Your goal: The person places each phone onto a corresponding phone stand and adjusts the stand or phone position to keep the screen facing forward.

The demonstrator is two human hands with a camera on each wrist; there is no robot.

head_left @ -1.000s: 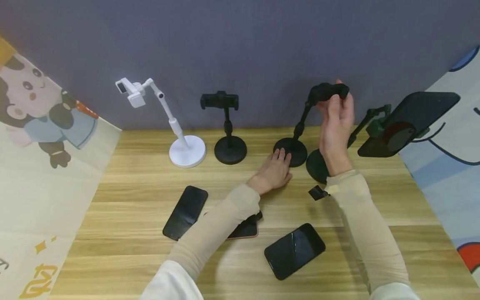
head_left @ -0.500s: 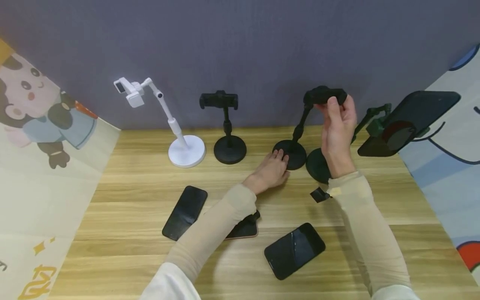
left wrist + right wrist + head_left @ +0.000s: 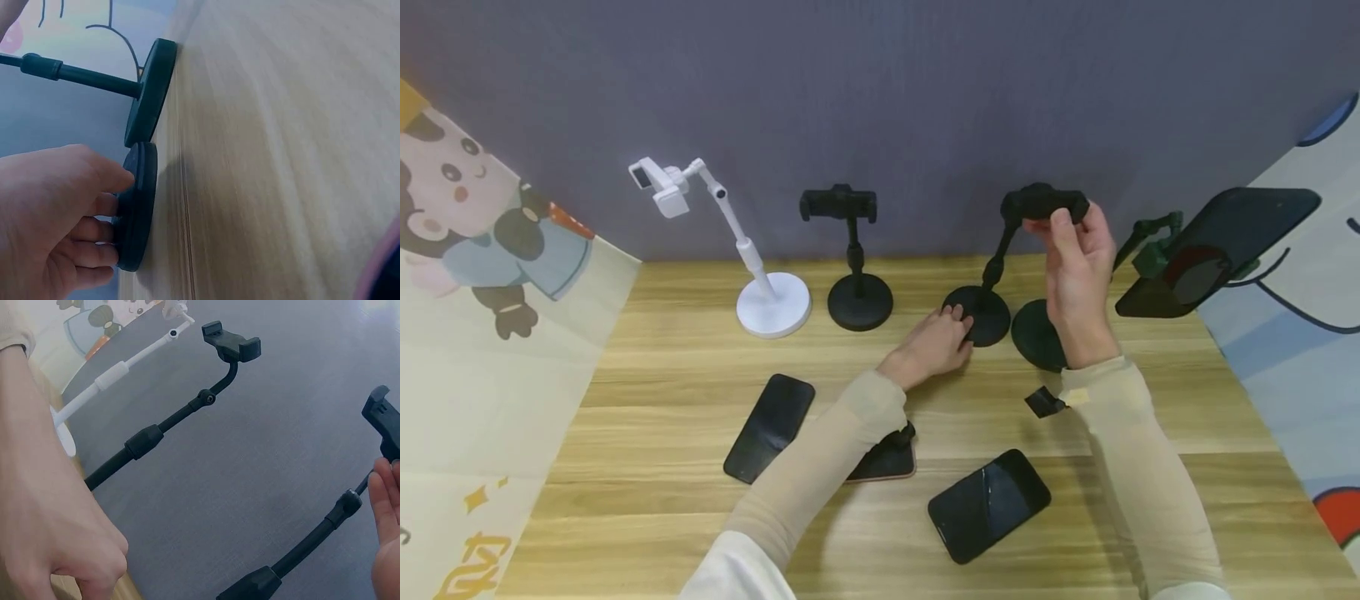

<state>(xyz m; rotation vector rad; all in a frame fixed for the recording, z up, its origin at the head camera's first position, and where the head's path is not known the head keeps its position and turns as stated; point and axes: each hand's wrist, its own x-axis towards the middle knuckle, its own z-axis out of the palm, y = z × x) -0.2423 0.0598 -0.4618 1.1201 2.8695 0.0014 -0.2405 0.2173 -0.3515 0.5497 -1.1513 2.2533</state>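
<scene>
In the head view, my left hand [image 3: 931, 343] rests on the round base [image 3: 988, 317] of a black phone stand, its fingertips on the top face. The left wrist view shows the thumb and fingers against that base [image 3: 139, 206], beside a dark green base [image 3: 154, 90]. My right hand [image 3: 1078, 283] pinches the stand's clamp [image 3: 1041, 202], thumb in front and fingers behind. The right wrist view shows the clamp [image 3: 382, 419] with no phone in it, above the fingers. The stand's neck [image 3: 994, 271] leans slightly right.
A white phone stand [image 3: 773, 305] and another black stand [image 3: 861, 302] stand left along the grey panel. At right, a green stand [image 3: 1037, 335] carries a phone [image 3: 1217, 250]. Phones lie on the wooden table: left [image 3: 771, 427], under the left forearm [image 3: 887, 458], and front [image 3: 990, 505].
The black stand's base and clamp have shifted slightly left and toward me, with both hands moving along. The other stands and the phones stay where they were.
</scene>
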